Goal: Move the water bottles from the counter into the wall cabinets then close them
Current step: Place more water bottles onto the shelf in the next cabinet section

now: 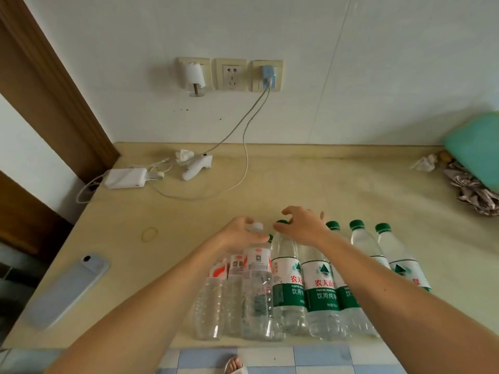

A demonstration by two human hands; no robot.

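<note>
Several water bottles stand in a row at the front edge of the beige counter (297, 184). Those on the left have white-and-red labels, those on the right green labels and green caps (383, 228). My left hand (240, 234) curls round the neck of a white-capped bottle (258, 260), just under its cap. My right hand (303, 225) is over the neighbouring green-label bottle (286, 268), thumb and fingers closed on its green cap. Both forearms cross over the row and hide parts of several bottles. No wall cabinet is in view.
A phone (67, 290) lies at the counter's left front, with a rubber band (149, 234) beyond it. A power bank (125, 178), a white handheld device (195, 167) and cables sit at the back left under wall sockets (231, 74). A teal object (475, 149) and crumpled foil (475, 190) lie far right.
</note>
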